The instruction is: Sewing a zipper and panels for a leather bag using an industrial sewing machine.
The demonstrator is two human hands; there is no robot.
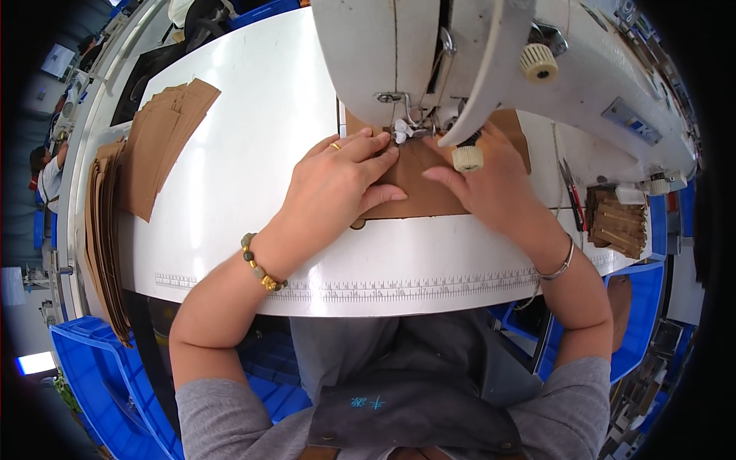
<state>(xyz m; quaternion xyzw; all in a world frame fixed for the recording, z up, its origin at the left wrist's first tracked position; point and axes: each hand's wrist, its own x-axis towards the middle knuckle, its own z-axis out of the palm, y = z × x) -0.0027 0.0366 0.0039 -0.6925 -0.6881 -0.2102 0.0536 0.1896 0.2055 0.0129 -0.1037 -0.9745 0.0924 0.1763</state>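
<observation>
A brown flat panel (418,192), fabric or leather, lies on the white table under the needle area of a sewing machine (364,54). My left hand (333,176) rests flat on the panel's left part, thumb apart and fingertips close to the white presser foot (402,132). On the panel's right part lies my right hand (498,184), its thumb spread toward the middle. A cream knob (468,159) and the machine head hide some of its fingers. Neither hand grips anything; both press on the panel from above.
Brown cut pieces (165,138) lie fanned at the left, beside a hanging stack (103,230). At the right are red-and-black scissors or snips (573,195) and a bundle of small brown strips (616,222). A printed ruler (368,291) follows the front edge. Blue bins (107,383) stand below.
</observation>
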